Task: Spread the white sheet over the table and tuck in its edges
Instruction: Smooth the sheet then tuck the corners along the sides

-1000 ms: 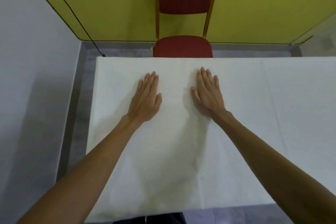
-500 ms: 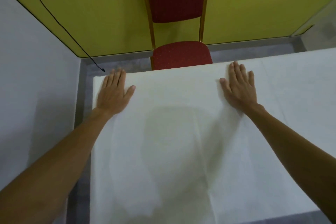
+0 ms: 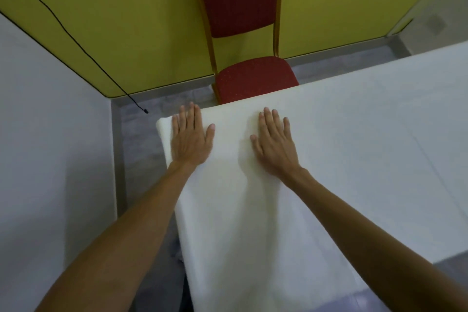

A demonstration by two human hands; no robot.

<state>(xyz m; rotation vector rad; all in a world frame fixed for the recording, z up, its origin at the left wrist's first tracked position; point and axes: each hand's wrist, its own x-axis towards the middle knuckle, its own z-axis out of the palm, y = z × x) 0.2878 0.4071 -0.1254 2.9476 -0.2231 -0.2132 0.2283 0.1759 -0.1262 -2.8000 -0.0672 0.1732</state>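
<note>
The white sheet (image 3: pixel 342 159) lies flat over the whole table, its left and far edges hanging over the sides. My left hand (image 3: pixel 188 140) rests palm down on the sheet near the far left corner, fingers together and reaching the far edge. My right hand (image 3: pixel 274 147) is also flat on the sheet, a hand's width to the right and slightly nearer to me. Neither hand holds any cloth. A faint fold crease runs across the sheet on the right.
A red chair (image 3: pixel 255 78) with a gold frame stands pushed against the table's far edge. A yellow wall is behind it, a grey-white wall (image 3: pixel 50 159) close on the left with a narrow floor gap. A black cable (image 3: pixel 76 38) hangs down to the floor corner.
My hands were spread wide apart along the far edge half a second ago; now they are close together near the far left corner. My view has tilted and shifted left.
</note>
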